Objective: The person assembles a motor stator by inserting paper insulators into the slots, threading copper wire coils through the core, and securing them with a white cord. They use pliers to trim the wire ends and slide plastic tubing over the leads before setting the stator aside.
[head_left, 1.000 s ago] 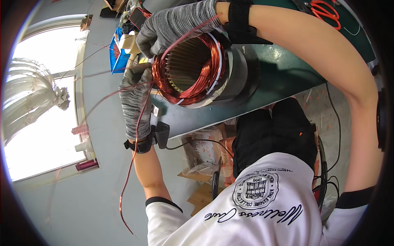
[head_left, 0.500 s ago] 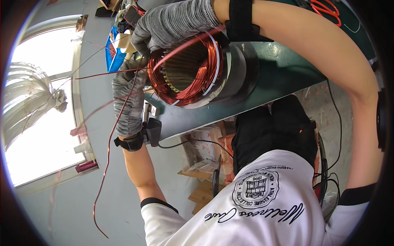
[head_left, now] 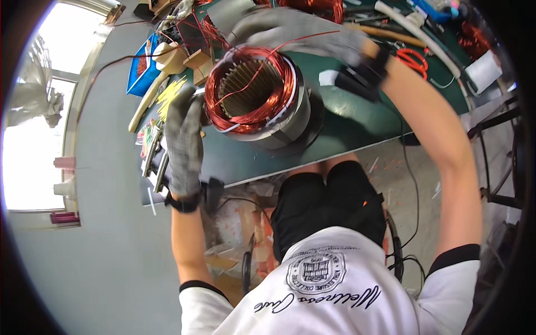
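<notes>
A motor stator point(head_left: 273, 134), a grey cylinder with a ring of copper windings point(head_left: 262, 119) at its top, stands on the green bench. Loose red-brown wires rise from the windings; one crosses the slotted bore. My left hand point(head_left: 185, 131), in a grey knit glove, is beside the stator's left side, fingers stretched away from me and apparently holding nothing. Beyond the stator, my right hand point(head_left: 298, 33), gloved alike, reaches leftward over the far rim with its fingers extended and somewhat blurred. A loose wire passes just in front of it.
At the far left are a blue tray point(head_left: 139, 70), a mallet point(head_left: 149, 103) and yellow strips point(head_left: 170, 96). Metal rods point(head_left: 160, 170) lie near the left bench edge. Orange-handled pliers point(head_left: 412, 61), long tubes and more copper coils point(head_left: 321, 8) crowd the far side.
My hands have moved apart from the windings' left rim; the right went to the far side, the left stayed left. The view has shifted, showing more of the bench's far side.
</notes>
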Demonstrator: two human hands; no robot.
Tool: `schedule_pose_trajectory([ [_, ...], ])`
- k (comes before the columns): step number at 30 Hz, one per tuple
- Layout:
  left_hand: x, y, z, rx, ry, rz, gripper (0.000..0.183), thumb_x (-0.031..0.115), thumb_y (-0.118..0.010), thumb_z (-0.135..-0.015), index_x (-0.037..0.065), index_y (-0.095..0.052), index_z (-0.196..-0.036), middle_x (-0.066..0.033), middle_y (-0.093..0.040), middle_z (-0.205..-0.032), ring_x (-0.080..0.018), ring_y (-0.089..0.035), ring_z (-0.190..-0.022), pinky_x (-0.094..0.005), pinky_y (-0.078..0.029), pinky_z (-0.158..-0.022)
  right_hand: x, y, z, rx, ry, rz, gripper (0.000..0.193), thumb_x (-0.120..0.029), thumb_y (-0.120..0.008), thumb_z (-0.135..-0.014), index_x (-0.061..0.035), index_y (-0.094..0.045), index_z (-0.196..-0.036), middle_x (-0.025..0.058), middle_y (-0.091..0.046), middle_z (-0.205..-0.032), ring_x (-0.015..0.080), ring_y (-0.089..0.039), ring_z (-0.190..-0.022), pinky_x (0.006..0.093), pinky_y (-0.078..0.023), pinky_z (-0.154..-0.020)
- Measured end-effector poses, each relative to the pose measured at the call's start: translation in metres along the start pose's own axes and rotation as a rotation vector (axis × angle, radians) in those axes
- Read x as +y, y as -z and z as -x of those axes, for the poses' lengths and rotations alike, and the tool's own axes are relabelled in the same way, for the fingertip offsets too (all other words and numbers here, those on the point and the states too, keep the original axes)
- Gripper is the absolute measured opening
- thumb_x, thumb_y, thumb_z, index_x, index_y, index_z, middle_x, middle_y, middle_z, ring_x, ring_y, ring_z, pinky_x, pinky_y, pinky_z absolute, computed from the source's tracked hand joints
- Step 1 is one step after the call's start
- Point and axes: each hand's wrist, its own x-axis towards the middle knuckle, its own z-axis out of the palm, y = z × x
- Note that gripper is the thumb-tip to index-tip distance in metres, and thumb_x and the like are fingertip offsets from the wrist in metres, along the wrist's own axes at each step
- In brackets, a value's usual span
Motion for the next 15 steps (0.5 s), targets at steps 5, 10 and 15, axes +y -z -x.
schedule_pose_trajectory([
  [5, -0.006, -0.026, 0.082, 0.43, -0.03, -0.041, 0.027, 0.002, -0.046, -0.087, -0.002, -0.047, -0.114, -0.0128, -0.055, -0.102, -0.0182, -0.057, -0.086, -0.0286, -0.048, -0.076, -0.021, 0.014, 0.107, 0.299, -0.467, 0.64, 0.029, -0.02, -0.047, -0.084, -0.0025, -0.056, -0.106, 0.0149, -0.059, -0.098, 0.0239, -0.057, -0.093, 0.0306, -0.043, -0.085],
  [10, 0.007, -0.089, 0.119, 0.162, -0.606, -0.423, 0.028, -0.001, -0.053, -0.075, 0.004, -0.056, -0.103, -0.0134, -0.056, -0.101, -0.0274, -0.055, -0.092, -0.0375, -0.045, -0.083, 0.004, -0.039, 0.167, 0.118, -0.668, 1.114, 0.042, -0.028, -0.052, -0.082, -0.0059, -0.05, -0.117, 0.0223, -0.046, -0.119, 0.0347, -0.044, -0.112, 0.0392, -0.035, -0.095],
  [15, 0.003, -0.157, 0.103, -0.154, -0.341, -0.313, 0.029, 0.005, -0.057, -0.067, 0.006, -0.058, -0.096, -0.016, -0.05, -0.109, -0.0338, -0.049, -0.102, -0.0425, -0.039, -0.088, -0.004, -0.037, 0.198, 0.036, -0.649, 1.008, 0.04, -0.015, -0.054, -0.078, -0.0127, -0.052, -0.118, 0.0218, -0.036, -0.129, 0.0367, -0.037, -0.119, 0.0401, -0.03, -0.1],
])
